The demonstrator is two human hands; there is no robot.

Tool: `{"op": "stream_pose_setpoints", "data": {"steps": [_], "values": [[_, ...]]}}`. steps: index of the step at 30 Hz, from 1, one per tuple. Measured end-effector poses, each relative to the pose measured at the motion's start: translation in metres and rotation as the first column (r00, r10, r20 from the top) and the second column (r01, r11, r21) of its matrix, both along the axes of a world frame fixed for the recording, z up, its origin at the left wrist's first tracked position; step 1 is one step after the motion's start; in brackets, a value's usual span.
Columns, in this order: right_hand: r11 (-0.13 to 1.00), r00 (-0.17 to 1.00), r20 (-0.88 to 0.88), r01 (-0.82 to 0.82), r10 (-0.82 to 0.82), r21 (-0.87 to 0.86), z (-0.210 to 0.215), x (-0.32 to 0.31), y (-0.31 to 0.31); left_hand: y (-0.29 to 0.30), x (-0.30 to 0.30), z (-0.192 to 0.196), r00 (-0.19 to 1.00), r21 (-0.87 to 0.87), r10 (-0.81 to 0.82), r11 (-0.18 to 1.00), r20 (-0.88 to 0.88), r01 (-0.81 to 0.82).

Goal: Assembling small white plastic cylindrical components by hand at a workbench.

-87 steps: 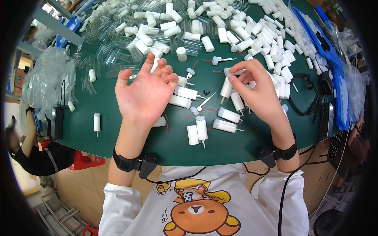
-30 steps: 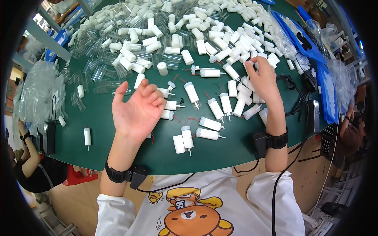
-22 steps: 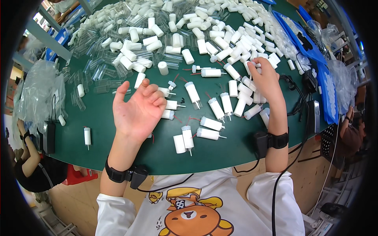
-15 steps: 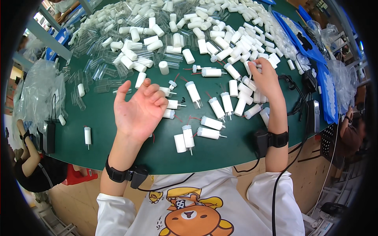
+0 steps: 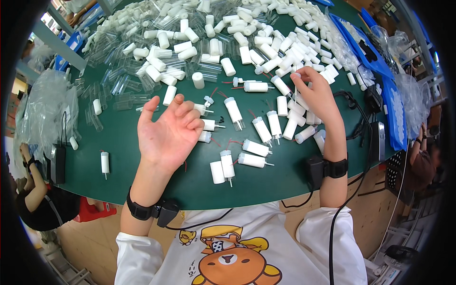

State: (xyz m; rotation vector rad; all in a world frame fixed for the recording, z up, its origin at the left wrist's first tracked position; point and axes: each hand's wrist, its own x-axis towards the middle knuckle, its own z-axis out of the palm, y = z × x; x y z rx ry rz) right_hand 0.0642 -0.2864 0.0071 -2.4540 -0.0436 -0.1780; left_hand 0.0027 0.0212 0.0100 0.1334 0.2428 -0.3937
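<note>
My left hand (image 5: 168, 133) hovers palm-up over the green table (image 5: 118, 156), fingers spread, holding nothing. Small white cylinders with thin pins (image 5: 255, 148) lie just right of it. My right hand (image 5: 316, 95) reaches farther out, palm down, fingertips pinching among white tubes (image 5: 281, 85) near the pile. What it pinches is hidden under the fingers. Several assembled white cylinders (image 5: 274, 124) lie in a row between the two hands.
A large heap of white caps and clear tubes (image 5: 199, 33) covers the far table. Blue trays (image 5: 370, 52) and clear bags sit at right, more bags (image 5: 45, 109) at left. Black devices and cables lie by both table edges. Another person (image 5: 33, 190) is at lower left.
Earlier both hands worked close together on a piece; now the right hand has reached out to the pile. In the last second the left hand has barely shifted.
</note>
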Motion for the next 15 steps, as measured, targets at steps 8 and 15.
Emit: {"op": "stream_pose_setpoints", "data": {"steps": [8,15], "values": [[0.996,1.000,-0.006,0.002,-0.002,0.086,0.011,-0.005,0.010,-0.005,-0.001,0.005,0.999,0.052,-0.044,0.998,0.017,0.043],[0.728,0.934,0.083,-0.324,0.347,0.605,0.037,-0.027,0.042,-0.015,-0.008,0.010,0.884,0.580,-0.371,0.801,0.283,0.150]]}}
